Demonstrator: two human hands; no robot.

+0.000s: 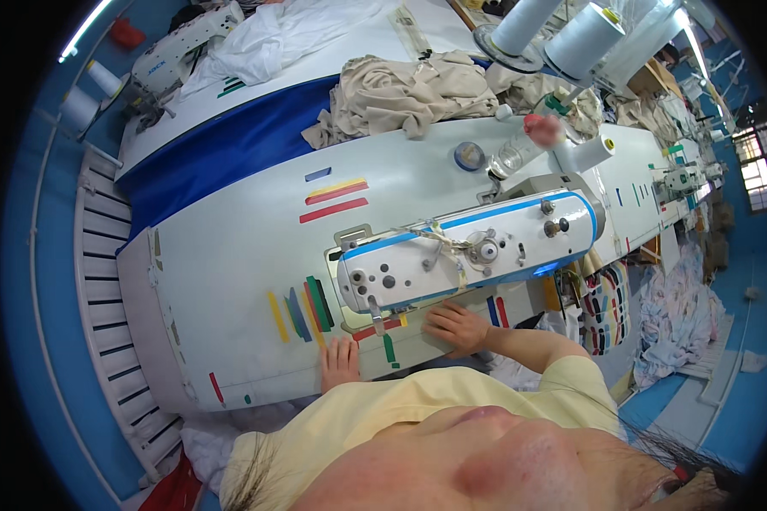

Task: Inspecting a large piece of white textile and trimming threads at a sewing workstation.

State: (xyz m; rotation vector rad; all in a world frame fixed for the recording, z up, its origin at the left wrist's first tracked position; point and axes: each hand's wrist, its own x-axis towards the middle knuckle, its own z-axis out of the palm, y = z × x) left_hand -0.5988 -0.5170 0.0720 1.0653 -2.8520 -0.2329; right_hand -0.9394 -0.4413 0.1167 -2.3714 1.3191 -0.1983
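Note:
A white sewing machine [469, 251] with a blue stripe stands across the worktable [222, 255], its needle end toward the left. My left hand [341, 361] lies flat near the table's front edge, fingers stretched out, just left of the needle end. To the right, my right hand [456, 328] rests palm down beside the machine's near side, its fingers apart. Neither hand shows anything in its grasp. Between them, a red tape strip [377, 330] and a green strip [390, 350] are stuck on the tabletop. The needle itself is hidden beneath the machine head.
Coloured tape strips [317, 304] mark the table left of the machine. Beige cloth [413, 92] is heaped along the far edge, beside blue fabric [200, 162]. Thread cones [584, 38] stand at the far right, with a clear bottle [513, 157] behind the machine.

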